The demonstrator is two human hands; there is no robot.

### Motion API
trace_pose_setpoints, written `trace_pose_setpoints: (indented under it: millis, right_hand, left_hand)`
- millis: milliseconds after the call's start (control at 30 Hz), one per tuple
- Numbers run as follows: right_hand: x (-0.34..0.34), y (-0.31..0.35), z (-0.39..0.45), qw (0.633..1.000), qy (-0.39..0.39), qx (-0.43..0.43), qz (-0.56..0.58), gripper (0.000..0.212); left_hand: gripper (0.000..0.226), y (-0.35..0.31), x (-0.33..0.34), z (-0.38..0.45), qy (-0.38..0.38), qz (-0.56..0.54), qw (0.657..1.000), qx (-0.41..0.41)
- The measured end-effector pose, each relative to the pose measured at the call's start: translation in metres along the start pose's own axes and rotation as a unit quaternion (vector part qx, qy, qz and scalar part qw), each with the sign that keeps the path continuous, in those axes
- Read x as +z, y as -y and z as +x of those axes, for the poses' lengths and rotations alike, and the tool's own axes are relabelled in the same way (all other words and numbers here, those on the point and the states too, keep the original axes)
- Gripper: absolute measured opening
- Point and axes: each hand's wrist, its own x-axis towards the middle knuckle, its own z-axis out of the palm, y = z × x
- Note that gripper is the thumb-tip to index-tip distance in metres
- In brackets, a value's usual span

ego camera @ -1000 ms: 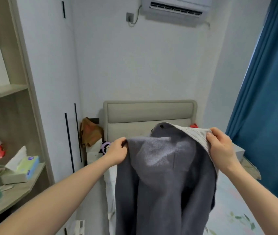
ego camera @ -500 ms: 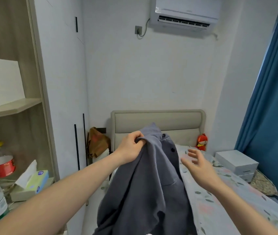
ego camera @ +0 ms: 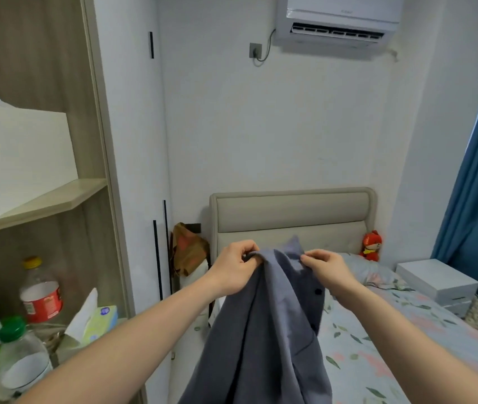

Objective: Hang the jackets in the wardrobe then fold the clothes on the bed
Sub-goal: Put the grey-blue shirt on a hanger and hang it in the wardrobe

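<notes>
The right hand [ego camera: 326, 268], free a moment ago, now pinches the grey jacket [ego camera: 264, 330] beside the gripping left hand [ego camera: 236, 269]; the bed [ego camera: 377, 345] lies beneath.

No text can be read here. The air conditioner [ego camera: 338, 20] bears a small mark near its upper right, too faint to make out. Left of the bed's headboard [ego camera: 291, 211], on the shelf, the red bottle label [ego camera: 42, 304] and the tissue pack [ego camera: 100, 319] carry print and a blue logo, both too blurred to decipher.
</notes>
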Motion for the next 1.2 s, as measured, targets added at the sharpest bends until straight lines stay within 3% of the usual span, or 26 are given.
trace_pose_setpoints:
  millis: [133,233,300,433,533,667,800,900,1000,1100,1200]
  right_hand:
    - [0.020,0.020,-0.002,0.995,-0.005,-0.080,0.061,0.016]
    - [0.045,0.031,-0.007,0.981,0.044,-0.183,-0.049,0.015]
    - [0.060,0.034,-0.009,0.969,0.069,-0.217,-0.100,0.016]
    - [0.072,0.045,-0.005,0.958,0.116,-0.246,-0.095,0.013]
    - [0.075,0.056,0.004,0.948,0.131,-0.280,-0.078,0.014]
    - [0.067,0.066,0.035,0.942,0.114,-0.310,-0.058,0.015]
    - [0.048,0.053,0.086,0.949,0.073,-0.306,-0.039,0.015]
    - [0.044,0.039,0.121,0.954,0.071,-0.291,-0.018,0.014]
    - [0.054,0.037,0.147,0.952,0.092,-0.292,0.007,0.017]
    - [0.067,0.045,0.168,0.944,0.132,-0.302,0.018,0.016]
    - [0.077,0.048,0.194,0.939,0.148,-0.311,0.011,0.016]
  left_hand:
    - [0.013,0.040,-0.022,-0.008,0.128,0.042,0.988,-0.068]
    - [0.004,0.062,-0.032,-0.018,0.254,0.068,0.960,-0.100]
    - [0.022,0.067,-0.037,-0.020,0.289,0.075,0.945,-0.135]
    - [0.045,0.085,-0.035,-0.011,0.189,0.033,0.965,-0.181]
    - [0.068,0.091,-0.026,-0.001,0.215,0.008,0.963,-0.162]
    - [0.050,0.102,-0.011,0.020,0.295,0.000,0.937,-0.185]
    - [0.025,0.128,-0.008,0.044,0.298,-0.053,0.927,-0.220]
    - [0.044,0.142,-0.003,0.062,0.333,-0.101,0.906,-0.242]
    - [0.067,0.159,0.018,0.076,0.371,-0.062,0.893,-0.248]
    - [0.047,0.168,0.036,0.092,0.342,0.015,0.916,-0.209]
    - [0.024,0.183,0.030,0.116,0.252,0.134,0.944,-0.164]
